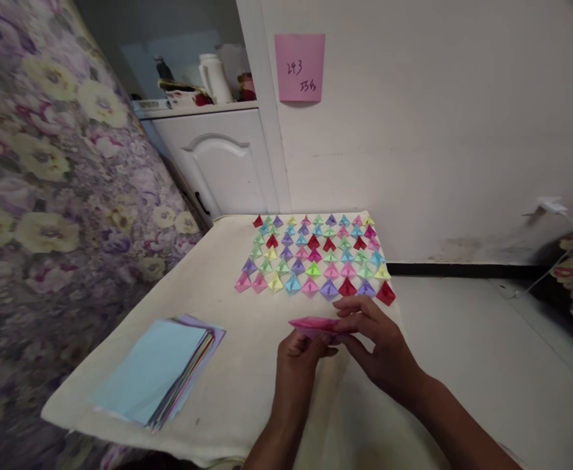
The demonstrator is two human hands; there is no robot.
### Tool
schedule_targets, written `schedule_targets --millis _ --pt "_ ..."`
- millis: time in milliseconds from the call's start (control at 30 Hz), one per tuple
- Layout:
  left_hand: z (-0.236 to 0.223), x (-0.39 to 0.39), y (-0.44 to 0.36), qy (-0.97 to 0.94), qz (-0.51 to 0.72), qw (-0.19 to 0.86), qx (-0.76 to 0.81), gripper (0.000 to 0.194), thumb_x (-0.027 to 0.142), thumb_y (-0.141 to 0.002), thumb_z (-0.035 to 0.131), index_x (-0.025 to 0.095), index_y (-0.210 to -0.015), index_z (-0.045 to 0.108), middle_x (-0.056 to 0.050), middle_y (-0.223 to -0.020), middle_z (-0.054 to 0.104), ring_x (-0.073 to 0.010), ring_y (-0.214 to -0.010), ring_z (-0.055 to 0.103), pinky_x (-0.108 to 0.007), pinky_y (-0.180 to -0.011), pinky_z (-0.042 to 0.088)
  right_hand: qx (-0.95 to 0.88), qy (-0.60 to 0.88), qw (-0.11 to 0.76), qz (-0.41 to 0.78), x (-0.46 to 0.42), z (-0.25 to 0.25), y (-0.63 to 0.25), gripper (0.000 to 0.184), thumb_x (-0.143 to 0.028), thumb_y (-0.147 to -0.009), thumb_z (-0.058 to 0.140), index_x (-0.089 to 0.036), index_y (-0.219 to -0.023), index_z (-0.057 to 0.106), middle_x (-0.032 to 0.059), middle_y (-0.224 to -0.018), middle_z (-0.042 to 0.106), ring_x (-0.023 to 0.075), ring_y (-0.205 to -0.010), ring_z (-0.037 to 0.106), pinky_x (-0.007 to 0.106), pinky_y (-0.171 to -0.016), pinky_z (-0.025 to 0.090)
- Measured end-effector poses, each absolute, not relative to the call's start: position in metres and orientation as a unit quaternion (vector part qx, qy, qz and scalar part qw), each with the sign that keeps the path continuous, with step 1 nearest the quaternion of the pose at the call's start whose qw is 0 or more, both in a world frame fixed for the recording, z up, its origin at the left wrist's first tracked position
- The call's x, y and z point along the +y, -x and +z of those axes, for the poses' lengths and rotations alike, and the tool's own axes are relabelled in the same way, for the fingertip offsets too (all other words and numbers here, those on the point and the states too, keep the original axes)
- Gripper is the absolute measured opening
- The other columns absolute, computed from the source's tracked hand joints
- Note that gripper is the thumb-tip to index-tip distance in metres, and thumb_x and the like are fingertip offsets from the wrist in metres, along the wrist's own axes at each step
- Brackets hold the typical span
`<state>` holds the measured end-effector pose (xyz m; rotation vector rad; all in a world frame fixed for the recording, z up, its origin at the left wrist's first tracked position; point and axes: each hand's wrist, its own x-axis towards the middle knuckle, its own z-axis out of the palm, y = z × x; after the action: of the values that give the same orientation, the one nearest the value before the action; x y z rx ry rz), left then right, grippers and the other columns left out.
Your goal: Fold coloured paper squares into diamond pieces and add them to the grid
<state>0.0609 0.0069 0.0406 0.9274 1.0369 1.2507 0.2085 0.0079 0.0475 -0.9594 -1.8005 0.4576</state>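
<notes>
Pink folded paper (310, 324) held over the table (240, 356)

The left hand (302, 362) grips its near edge, thumb and fingers closed; the right hand (377, 336) pinches its right end. Farther off — rows of small folded papers (293, 283). At near left, a paper stack (156, 365), pale blue on top.

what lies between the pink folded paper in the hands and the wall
In the head view, rows of small folded paper pieces in several colours, on the cream-coloured table cover, lie between the pink folded paper and the wall.
</notes>
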Motion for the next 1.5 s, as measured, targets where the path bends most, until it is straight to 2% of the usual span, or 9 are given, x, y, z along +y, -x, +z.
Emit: schedule_targets --millis 367,867,1133,1333,1500 --pt "0.027 0.01 -0.057 -0.407 0.523 0.623 0.416 0.014 0.024 -0.074 0.065 0.014 -0.084 0.069 -0.004 -0.081 0.071 -0.019 -0.077 0.065 -0.035 -0.074 0.054 -0.774 0.388 0.492 0.09 0.008 0.043 -0.211 0.023 -0.008 -0.08 0.053 -0.025 -0.091 0.065 0.0071 -0.115 0.052 0.0219 -0.107 0.052 0.039 -0.084 0.05" --pt "0.025 0.011 -0.056 -0.411 0.529 0.614 0.418 0.016 0.026 -0.074 0.066 0.013 -0.082 0.071 -0.006 -0.08 0.072 -0.0205 -0.078 0.065 -0.038 -0.08 0.052 -0.777 0.396 0.484 0.069 0.008 0.044 -0.209 0.026 -0.009 -0.081 0.05 -0.026 -0.095 0.064 0.0073 -0.116 0.053 0.0241 -0.107 0.051 0.042 -0.084 0.049" --pt "0.033 0.008 -0.06 -0.435 0.501 0.63 0.404 0.025 0.026 -0.077 0.061 0.014 -0.098 0.068 -0.008 -0.092 0.071 -0.024 -0.091 0.063 -0.043 -0.09 0.046 -0.786 0.406 0.464 0.04 0.011 0.044 -0.208 0.026 -0.007 -0.081 0.049 -0.023 -0.091 0.066 0.009 -0.117 0.053 0.0245 -0.109 0.051 0.043 -0.084 0.049" --pt "0.039 0.009 -0.058 -0.493 0.473 0.575 0.451 0.028 0.024 -0.077 0.06 0.02 -0.104 0.065 -0.007 -0.106 0.068 -0.0254 -0.103 0.06 -0.037 -0.093 0.044 -0.796 0.4 0.454 0.025 0.01 0.048 -0.209 0.024 -0.007 -0.081 0.048 -0.022 -0.086 0.066 0.0093 -0.119 0.053 0.0249 -0.11 0.05 0.043 -0.085 0.049" --pt "0.043 0.009 -0.057 -0.508 0.458 0.575 0.448 0.029 0.02 -0.078 0.057 0.021 -0.106 0.064 -0.006 -0.109 0.067 -0.0248 -0.105 0.058 -0.035 -0.092 0.044 -0.803 0.4 0.442 0.023 0.009 0.049 -0.209 0.025 -0.005 -0.081 0.047 -0.021 -0.088 0.065 0.0105 -0.121 0.05 0.0249 -0.113 0.047 0.044 -0.089 0.046"
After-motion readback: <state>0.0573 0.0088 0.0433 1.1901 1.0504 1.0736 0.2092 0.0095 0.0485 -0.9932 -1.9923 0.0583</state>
